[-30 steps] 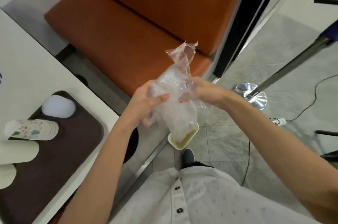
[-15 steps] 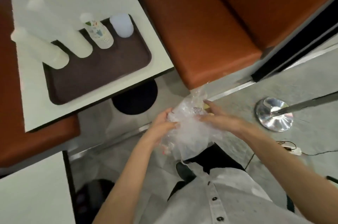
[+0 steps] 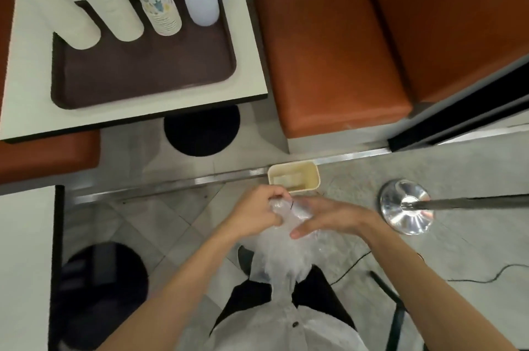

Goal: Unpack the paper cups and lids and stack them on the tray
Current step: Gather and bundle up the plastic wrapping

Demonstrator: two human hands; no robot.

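Observation:
A crumpled clear plastic bag point(image 3: 282, 256) is held low over the floor by both hands. My left hand point(image 3: 254, 211) pinches its top and my right hand point(image 3: 329, 217) presses it from the right. On the white table, a dark brown tray point(image 3: 143, 72) carries two tall white cup stacks point(image 3: 54, 6), a patterned paper cup stack point(image 3: 157, 4) and a translucent lid stack point(image 3: 201, 5), all upright along its far edge.
A small beige bin point(image 3: 294, 177) stands on the floor just beyond my hands. Orange bench seats point(image 3: 329, 44) flank the table. A chrome stanchion base point(image 3: 406, 207) and a black cable point(image 3: 486, 279) lie at right. Another white table point(image 3: 23, 264) is at lower left.
The view has swung down and left, so the table and tray are seen from above. My hands have squeezed the bag smaller and lowered it toward the beige bin on the floor.

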